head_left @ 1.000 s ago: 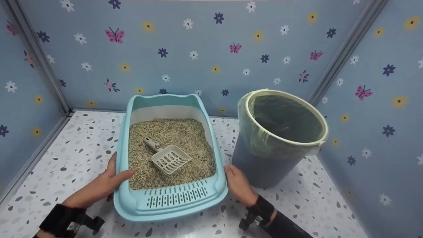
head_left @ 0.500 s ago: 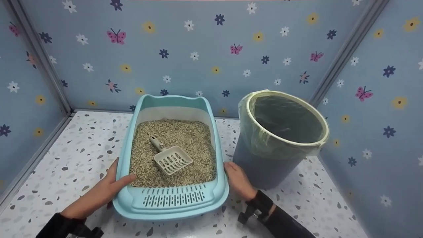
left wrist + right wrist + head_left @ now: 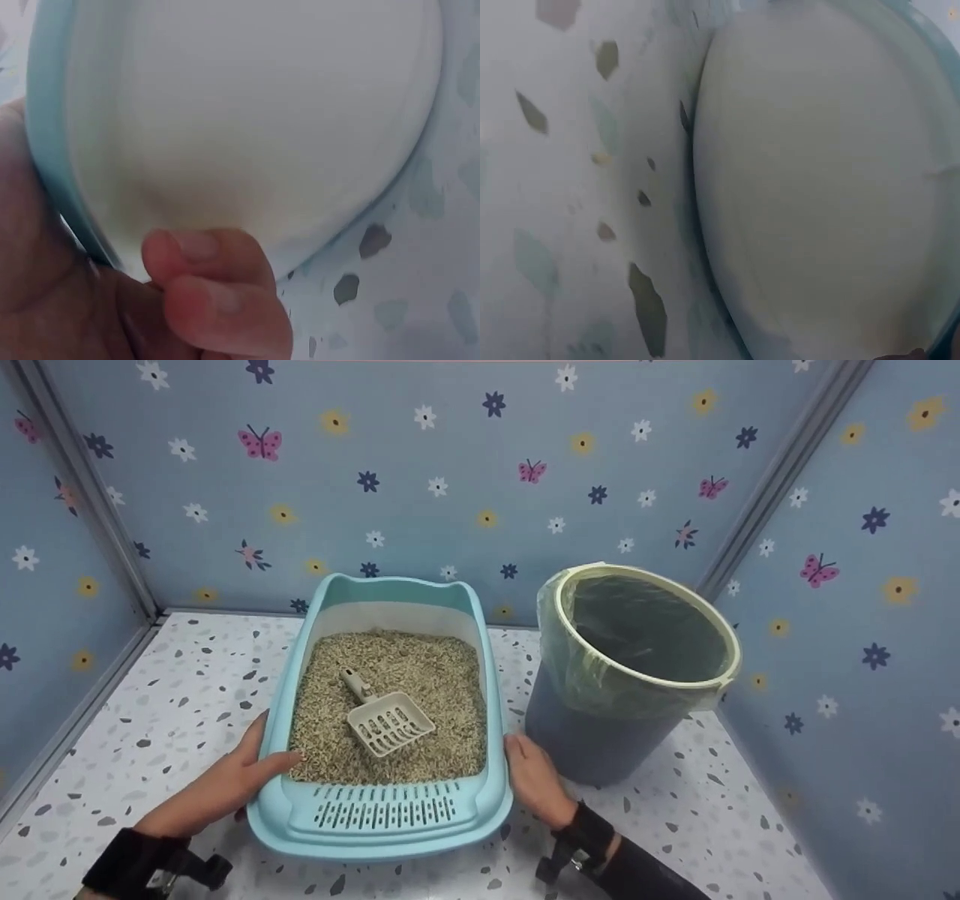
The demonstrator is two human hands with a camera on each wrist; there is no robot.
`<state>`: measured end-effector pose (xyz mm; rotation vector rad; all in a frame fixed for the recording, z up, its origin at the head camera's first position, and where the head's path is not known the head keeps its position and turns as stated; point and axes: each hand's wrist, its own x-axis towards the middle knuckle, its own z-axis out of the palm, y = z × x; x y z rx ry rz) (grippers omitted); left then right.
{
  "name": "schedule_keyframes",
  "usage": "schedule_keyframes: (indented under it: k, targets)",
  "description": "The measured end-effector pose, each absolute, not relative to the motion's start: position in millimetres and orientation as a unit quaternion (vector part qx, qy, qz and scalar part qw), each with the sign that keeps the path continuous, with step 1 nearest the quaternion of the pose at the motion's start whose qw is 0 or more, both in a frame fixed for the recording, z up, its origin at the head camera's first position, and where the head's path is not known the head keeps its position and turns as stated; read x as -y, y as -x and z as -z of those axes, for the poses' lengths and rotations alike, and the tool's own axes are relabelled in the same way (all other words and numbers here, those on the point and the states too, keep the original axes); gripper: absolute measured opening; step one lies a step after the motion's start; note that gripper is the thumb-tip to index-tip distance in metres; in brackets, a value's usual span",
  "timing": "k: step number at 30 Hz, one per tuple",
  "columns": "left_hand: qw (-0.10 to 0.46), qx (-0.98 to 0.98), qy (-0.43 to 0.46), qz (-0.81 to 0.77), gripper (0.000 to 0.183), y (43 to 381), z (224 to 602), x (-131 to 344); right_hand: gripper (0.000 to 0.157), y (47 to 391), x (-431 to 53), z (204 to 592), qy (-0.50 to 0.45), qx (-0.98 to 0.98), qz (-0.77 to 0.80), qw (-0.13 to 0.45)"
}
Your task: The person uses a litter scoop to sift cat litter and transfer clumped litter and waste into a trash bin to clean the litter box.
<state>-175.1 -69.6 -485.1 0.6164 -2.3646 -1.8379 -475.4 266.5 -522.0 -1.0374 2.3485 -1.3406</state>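
A light blue litter box (image 3: pixel 375 840) with a pale lower body stands on the speckled surface, filled with tan granular litter (image 3: pixel 405 660). On the litter lies a beige slotted litter scoop (image 3: pixel 390 723), its handle pointing to the far left. My left hand (image 3: pixel 229 784) grips the box's left rim near the front, thumb over the top; the left wrist view shows curled fingers (image 3: pixel 225 300) beneath the rim. My right hand (image 3: pixel 541 778) holds the right rim near the front corner. Its fingers are mostly hidden under the rim, and only a sliver shows in the right wrist view.
A dark waste bin (image 3: pixel 592 735) with a cream ring (image 3: pixel 645 675) and a translucent yellowish liner (image 3: pixel 555 622) stands close to the box's right side. Blue patterned panels (image 3: pixel 420 457) wall the speckled surface (image 3: pixel 142 697) at the back and both sides.
The far end of the litter box has swung to the right, and its near end has shifted slightly left. Both hands have stayed on its rim. The scoop has moved along with the box.
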Motion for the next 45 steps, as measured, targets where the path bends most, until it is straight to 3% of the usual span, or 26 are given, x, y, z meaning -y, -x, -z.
schedule_keyframes:
  k: [5, 9, 22, 29, 33, 45]
  targets:
    - [0.019, 0.771, -0.197, 0.605, 0.106, 173, 486, 71, 0.047, 482, -267, 544, 0.357, -0.805, 0.458, 0.12]
    - [0.013, 0.763, -0.186, 0.618, 0.104, 172, 485, 69, 0.052, 504, -263, 585, 0.368, -0.803, 0.46, 0.092]
    - [0.034, 0.757, -0.203, 0.62, 0.101, 174, 485, 61, 0.041, 500, -262, 580, 0.351, -0.803, 0.475, 0.076]
    - [0.044, 0.757, -0.21, 0.617, 0.099, 172, 486, 59, 0.05, 484, -268, 551, 0.375, -0.781, 0.492, 0.087]
    - [0.047, 0.762, -0.202, 0.614, 0.098, 175, 488, 59, 0.046, 484, -270, 550, 0.375, -0.781, 0.492, 0.086]
    - [0.051, 0.797, -0.187, 0.572, 0.099, 172, 486, 60, 0.042, 476, -280, 512, 0.384, -0.767, 0.486, 0.17]
